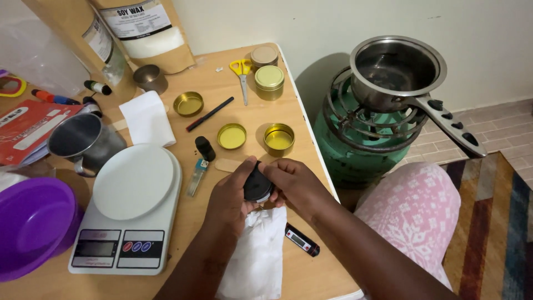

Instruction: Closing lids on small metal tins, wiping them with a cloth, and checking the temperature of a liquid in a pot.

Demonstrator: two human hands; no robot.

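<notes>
Both my hands meet over the front of the wooden table (302,119). My left hand (230,194) and my right hand (294,186) together grip a small round black object (257,185), probably a lid or tin. A white cloth (258,250) lies under my hands. Just beyond them an open gold tin (278,139) and a gold lid (231,136) stand on the table. A wooden stick (226,164) lies beside my left hand.
A white kitchen scale (130,205), steel cup (83,141), purple bowl (33,225), black digital thermometer (302,240), lighter (197,176), scissors (242,75), more gold tins (269,81) and wax bags (147,30). A steel pot (397,69) sits on a green gas cylinder (355,144) right of the table.
</notes>
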